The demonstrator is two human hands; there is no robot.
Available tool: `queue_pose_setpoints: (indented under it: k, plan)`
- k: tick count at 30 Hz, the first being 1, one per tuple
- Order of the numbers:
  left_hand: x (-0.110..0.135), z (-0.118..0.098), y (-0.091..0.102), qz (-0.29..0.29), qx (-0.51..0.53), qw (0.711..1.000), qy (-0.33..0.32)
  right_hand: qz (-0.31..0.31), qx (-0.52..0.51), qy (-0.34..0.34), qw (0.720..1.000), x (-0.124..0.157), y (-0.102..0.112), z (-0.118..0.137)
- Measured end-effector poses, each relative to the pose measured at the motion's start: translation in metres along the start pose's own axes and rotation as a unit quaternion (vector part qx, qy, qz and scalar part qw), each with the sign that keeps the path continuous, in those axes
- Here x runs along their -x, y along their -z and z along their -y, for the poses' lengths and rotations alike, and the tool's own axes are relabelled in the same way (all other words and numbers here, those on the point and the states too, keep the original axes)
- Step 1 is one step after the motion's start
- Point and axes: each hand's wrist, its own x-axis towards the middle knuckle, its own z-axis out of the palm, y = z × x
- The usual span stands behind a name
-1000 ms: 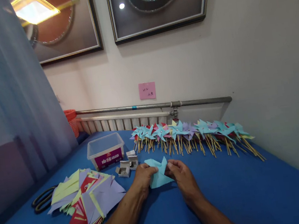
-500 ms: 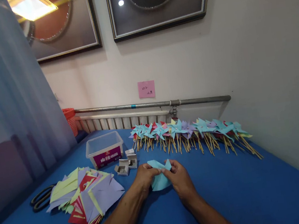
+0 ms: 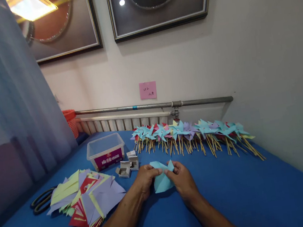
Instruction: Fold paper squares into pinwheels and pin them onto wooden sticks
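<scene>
A light-blue paper pinwheel piece [image 3: 162, 183], partly folded, is held up between both hands just above the blue table cover. My left hand [image 3: 148, 178] pinches its left side, thumb on the face of the paper. On the other side my right hand [image 3: 182, 178] grips the right part, with its thumb pressed near the middle and a pointed corner standing up by the fingers. Fingertips behind the paper are hidden. Small open cardboard boxes [image 3: 124, 169] stand just beyond my left hand.
Finished pinwheels [image 3: 178, 130] on sticks lie in a long row along the wall. At left are a pile of coloured paper [image 3: 104, 199], scissors [image 3: 42, 201] and a clear plastic tub [image 3: 104, 150]. A red basket [image 3: 70, 122] stands behind, beside a curtain [image 3: 15, 91].
My left thumb has shifted slightly back from the paper's middle, and the right thumb now presses there. The paper stays in both hands; the other objects have not moved.
</scene>
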Motion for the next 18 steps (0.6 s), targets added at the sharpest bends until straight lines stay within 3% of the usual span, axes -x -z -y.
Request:
queue_pose_setpoints:
  k: [7, 14, 18]
  plan:
    - [0.004, -0.005, -0.004, 0.022, -0.012, 1.0, -0.01, 0.021, -0.011, -0.006, 1.0, 0.004, -0.003, 0.007]
    - [0.005, -0.004, -0.008, 0.009, -0.033, 0.999, -0.026, 0.034, -0.003, -0.011, 0.999, 0.004, -0.003, 0.007]
    - [0.001, -0.002, -0.005, 0.003, -0.012, 1.0, -0.023, 0.022, 0.035, 0.027, 0.999, 0.005, 0.0, 0.013]
